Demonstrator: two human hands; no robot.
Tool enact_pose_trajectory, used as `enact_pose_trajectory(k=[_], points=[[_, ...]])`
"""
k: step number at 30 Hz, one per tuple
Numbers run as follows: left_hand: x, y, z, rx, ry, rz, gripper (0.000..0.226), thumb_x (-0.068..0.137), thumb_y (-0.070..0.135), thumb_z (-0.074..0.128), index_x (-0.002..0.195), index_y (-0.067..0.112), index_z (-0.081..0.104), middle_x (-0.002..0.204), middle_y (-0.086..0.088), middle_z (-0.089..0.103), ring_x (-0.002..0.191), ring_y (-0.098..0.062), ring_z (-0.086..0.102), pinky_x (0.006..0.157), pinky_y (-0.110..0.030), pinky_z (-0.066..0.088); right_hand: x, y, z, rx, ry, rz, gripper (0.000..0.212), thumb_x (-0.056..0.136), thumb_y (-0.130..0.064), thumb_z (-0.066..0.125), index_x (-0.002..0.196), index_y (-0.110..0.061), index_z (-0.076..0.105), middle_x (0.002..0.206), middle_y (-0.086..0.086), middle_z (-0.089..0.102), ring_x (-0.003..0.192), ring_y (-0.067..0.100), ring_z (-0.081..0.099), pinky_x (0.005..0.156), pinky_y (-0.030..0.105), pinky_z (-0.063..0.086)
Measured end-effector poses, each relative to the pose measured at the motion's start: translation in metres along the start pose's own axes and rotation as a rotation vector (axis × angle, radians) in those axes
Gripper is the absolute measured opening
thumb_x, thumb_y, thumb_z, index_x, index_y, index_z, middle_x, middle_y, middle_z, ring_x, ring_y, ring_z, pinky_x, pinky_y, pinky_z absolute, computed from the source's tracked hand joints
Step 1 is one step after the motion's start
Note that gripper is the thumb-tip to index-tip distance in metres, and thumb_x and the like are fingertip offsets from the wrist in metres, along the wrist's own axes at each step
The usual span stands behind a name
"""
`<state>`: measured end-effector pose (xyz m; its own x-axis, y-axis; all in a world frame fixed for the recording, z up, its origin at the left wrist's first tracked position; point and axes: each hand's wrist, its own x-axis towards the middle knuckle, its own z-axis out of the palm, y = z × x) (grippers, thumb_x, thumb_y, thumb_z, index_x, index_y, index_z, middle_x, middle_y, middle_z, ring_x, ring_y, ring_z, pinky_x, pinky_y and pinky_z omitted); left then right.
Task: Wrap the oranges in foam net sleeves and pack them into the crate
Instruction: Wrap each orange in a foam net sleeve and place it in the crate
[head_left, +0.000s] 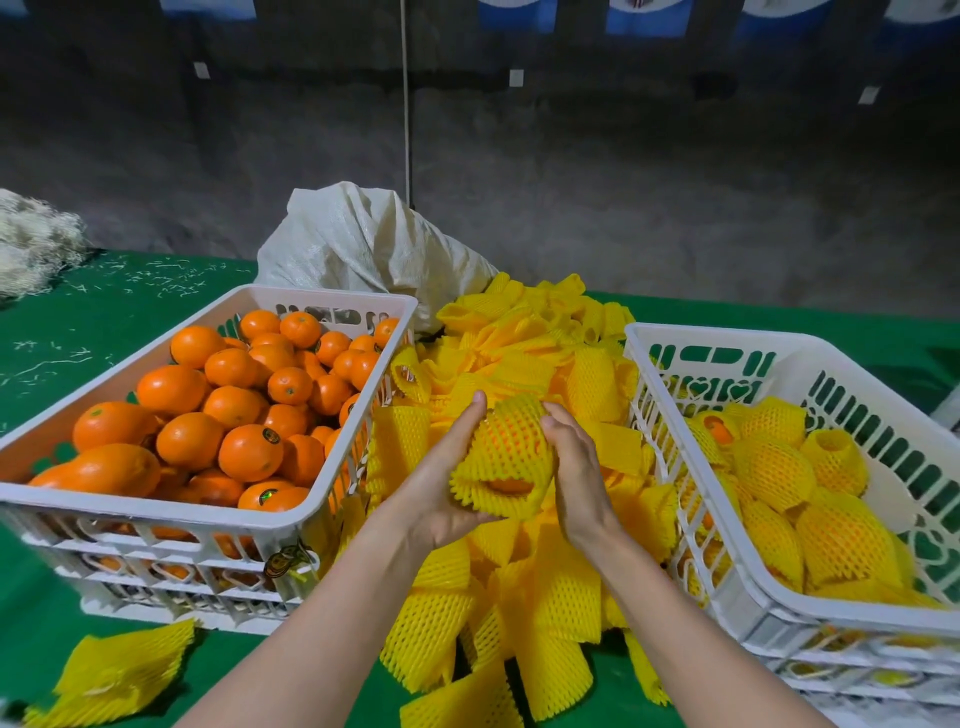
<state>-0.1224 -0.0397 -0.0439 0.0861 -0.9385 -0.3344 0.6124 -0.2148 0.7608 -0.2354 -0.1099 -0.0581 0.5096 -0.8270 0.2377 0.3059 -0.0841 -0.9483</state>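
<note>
Nearest to the person, at the left, one flat sleeve (114, 670) lies alone on the green cloth (78, 332). Just beyond it, a loose pile of sleeves (550, 613) fills the space between the two crates. Above this pile both hands hold the orange (511, 486) in its sleeve (511, 441). The left hand (441, 488) cups it from below and from the left, with the thumb raised along it. The right hand (576, 478) curls around its right side. The long axis of the tube runs away from the person and a little upward. Its near mouth is open, so bare peel shows there. The sleeve is soft yellow foam net, stretched into diamonds over the round fruit.

The packing crate (727, 566) lies to the right, and the right hand is nearer to it. I judge the coming move to be a short carry to that side. This crate is white plastic with slotted walls and holds wrapped oranges (841, 540). The left crate (156, 512) is heaped with smooth bare oranges (182, 441). Behind stands a white woven sack (363, 244).
</note>
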Motion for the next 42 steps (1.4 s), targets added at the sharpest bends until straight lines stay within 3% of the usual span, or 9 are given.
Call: enact_pose_trajectory(k=[3, 7, 12, 23, 27, 32, 34, 37, 42], points=[[0.003, 0.001, 0.006, 0.110, 0.044, 0.100, 0.053, 0.078, 0.058, 0.053, 0.114, 0.019, 0.062, 0.102, -0.007, 0.074, 0.091, -0.021, 0.071, 0.079, -0.036, 0.055, 0.002, -0.011, 0.002, -0.061, 0.118, -0.072, 0.020, 0.083, -0.038, 0.057, 0.069, -0.025, 0.063, 0.067, -0.011, 0.059, 0.074, 0.007, 0.052, 0.067, 0.021, 0.043], [0.004, -0.006, 0.013, 0.194, 0.055, 0.162, 0.065, 0.076, 0.053, 0.058, 0.131, 0.019, 0.054, 0.121, -0.011, 0.066, 0.112, -0.028, 0.063, 0.101, -0.048, 0.045, 0.004, -0.016, 0.005, -0.339, 0.221, -0.181, 0.040, 0.082, -0.048, 0.057, 0.061, -0.017, 0.040, 0.059, -0.002, 0.035, 0.060, 0.014, 0.035, 0.058, 0.033, 0.029], [0.003, -0.004, 0.009, 0.212, 0.031, 0.109, 0.057, 0.069, 0.060, 0.060, 0.112, 0.023, 0.064, 0.110, -0.006, 0.071, 0.104, -0.023, 0.067, 0.094, -0.042, 0.050, 0.008, -0.019, -0.004, -0.434, 0.169, -0.202, 0.043, 0.095, -0.029, 0.050, 0.058, -0.017, 0.030, 0.055, -0.003, 0.024, 0.053, 0.008, 0.026, 0.052, 0.029, 0.022], [-0.003, 0.007, 0.006, 0.122, -0.054, 0.049, 0.053, 0.066, 0.053, 0.065, 0.101, 0.014, 0.067, 0.091, -0.013, 0.074, 0.079, -0.026, 0.073, 0.059, -0.033, 0.057, 0.012, -0.024, -0.001, -0.363, -0.007, -0.207, 0.041, 0.093, -0.029, 0.049, 0.056, -0.020, 0.033, 0.052, -0.006, 0.027, 0.050, 0.005, 0.027, 0.049, 0.025, 0.022], [-0.005, 0.007, 0.007, 0.162, -0.064, 0.056, 0.054, 0.065, 0.054, 0.063, 0.100, 0.014, 0.068, 0.092, -0.012, 0.074, 0.081, -0.026, 0.073, 0.063, -0.034, 0.059, 0.015, -0.025, 0.001, -0.252, -0.050, -0.067, 0.035, 0.090, -0.031, 0.050, 0.062, -0.011, 0.041, 0.064, 0.011, 0.033, 0.063, 0.022, 0.032, 0.057, 0.037, 0.024], [-0.010, 0.010, 0.012, 0.313, -0.012, 0.112, 0.055, 0.064, 0.058, 0.061, 0.103, 0.021, 0.064, 0.089, -0.005, 0.075, 0.081, -0.019, 0.073, 0.063, -0.028, 0.058, 0.014, -0.023, 0.000, -0.233, -0.008, 0.046, 0.039, 0.093, -0.023, 0.053, 0.077, 0.013, 0.053, 0.076, 0.014, 0.043, 0.075, 0.023, 0.041, 0.063, 0.031, 0.032], [-0.009, 0.008, 0.013, 0.374, 0.077, 0.189, 0.056, 0.062, 0.062, 0.063, 0.104, 0.024, 0.067, 0.098, -0.002, 0.075, 0.091, -0.018, 0.071, 0.078, -0.034, 0.056, 0.010, -0.022, -0.002, -0.252, 0.049, 0.056, 0.028, 0.092, -0.026, 0.055, 0.080, -0.001, 0.056, 0.081, 0.015, 0.052, 0.078, 0.023, 0.049, 0.069, 0.034, 0.040], [-0.007, 0.004, 0.017, 0.480, 0.171, 0.302, 0.046, 0.076, 0.061, 0.054, 0.107, 0.028, 0.066, 0.114, 0.004, 0.069, 0.100, -0.010, 0.066, 0.086, -0.031, 0.050, -0.001, -0.016, 0.003, -0.154, 0.000, 0.199, 0.009, 0.093, -0.040, 0.049, 0.095, -0.036, 0.057, 0.114, -0.003, 0.059, 0.106, 0.012, 0.057, 0.094, 0.035, 0.047], [-0.002, -0.003, 0.026, 0.475, 0.319, 0.402, 0.044, 0.100, 0.046, 0.034, 0.096, 0.020, 0.069, 0.103, -0.001, 0.070, 0.098, -0.018, 0.064, 0.093, -0.038, 0.047, -0.016, -0.009, 0.010, -0.092, -0.076, 0.174, 0.041, 0.082, -0.051, 0.048, 0.122, -0.043, 0.047, 0.138, -0.008, 0.048, 0.125, 0.008, 0.047, 0.107, 0.036, 0.040]])
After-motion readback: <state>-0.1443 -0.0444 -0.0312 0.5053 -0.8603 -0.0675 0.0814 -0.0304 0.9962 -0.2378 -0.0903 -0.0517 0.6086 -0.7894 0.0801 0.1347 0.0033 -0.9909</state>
